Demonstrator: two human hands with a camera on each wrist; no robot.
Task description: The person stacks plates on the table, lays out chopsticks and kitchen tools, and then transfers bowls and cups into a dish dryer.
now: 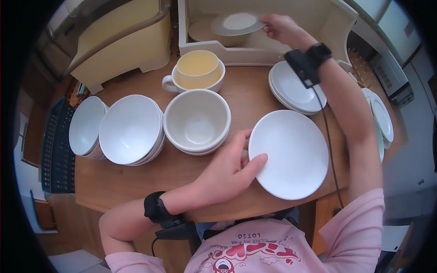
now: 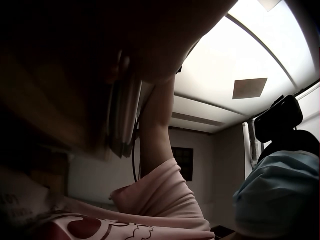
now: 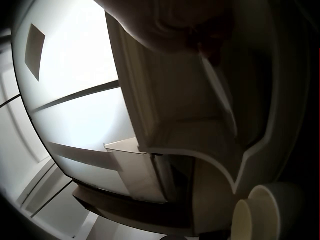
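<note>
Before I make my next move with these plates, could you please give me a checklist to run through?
1. Left hand secure on the white plate: ok, thumb over its rim.
2. Right hand on the ringed plate: ok, fingers at its edge.
3. One hand free: not ok, both hold plates.
4. Ringed plate lifted off the dish beneath: cannot tell.
5. Cable clear of the plate stack: cannot tell, it crosses the stack's edge in view.
</note>
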